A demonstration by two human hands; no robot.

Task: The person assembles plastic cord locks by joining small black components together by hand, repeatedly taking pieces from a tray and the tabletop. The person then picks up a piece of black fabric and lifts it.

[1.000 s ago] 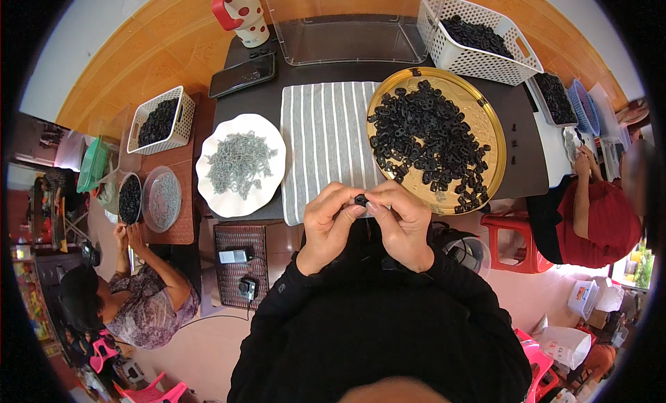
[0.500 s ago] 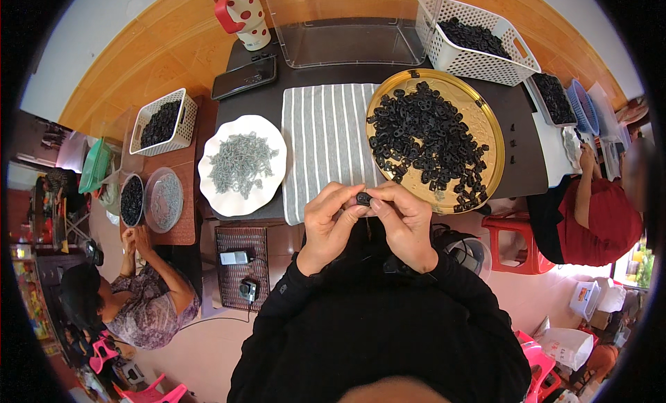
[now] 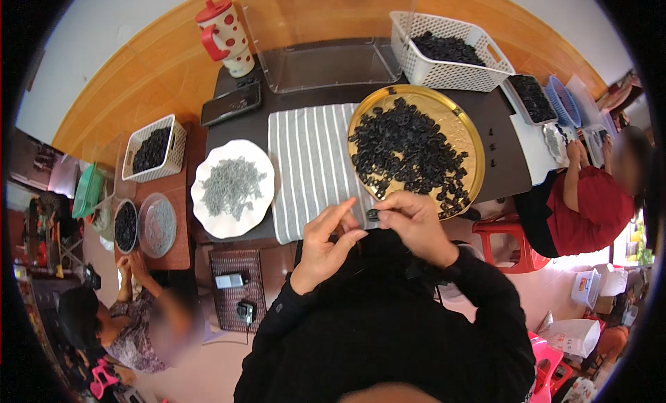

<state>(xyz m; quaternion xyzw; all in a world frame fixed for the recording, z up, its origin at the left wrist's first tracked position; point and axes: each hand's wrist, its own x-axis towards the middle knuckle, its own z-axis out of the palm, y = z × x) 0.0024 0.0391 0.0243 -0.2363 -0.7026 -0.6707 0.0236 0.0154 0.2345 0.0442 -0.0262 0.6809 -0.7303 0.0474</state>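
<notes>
Between the thumb and fingertips of my right hand (image 3: pixel 416 226) is a small black plastic piece (image 3: pixel 373 214), too small to make out fully. My left hand (image 3: pixel 329 242) is just to its left, thumb and forefinger apart, with nothing visible between them. Both hands are over the near edge of a grey and white striped cloth (image 3: pixel 312 167). To the right, a round gold tray (image 3: pixel 476 143) bears a heap of black plastic pieces (image 3: pixel 406 146). On the left, a white scalloped plate (image 3: pixel 208 219) holds many small grey pieces (image 3: pixel 234 184).
A clear plastic box (image 3: pixel 326 66) and a white basket of black pieces (image 3: pixel 454 73) stand at the back. A spotted tumbler (image 3: pixel 229 38) and a phone (image 3: pixel 231 104) are at the far left. People work at left (image 3: pixel 121 320) and right (image 3: pixel 586 198).
My hands have come apart. The right one has kept the black piece, while the left one's fingers have let go. The view has shifted, so the table appears lower.
</notes>
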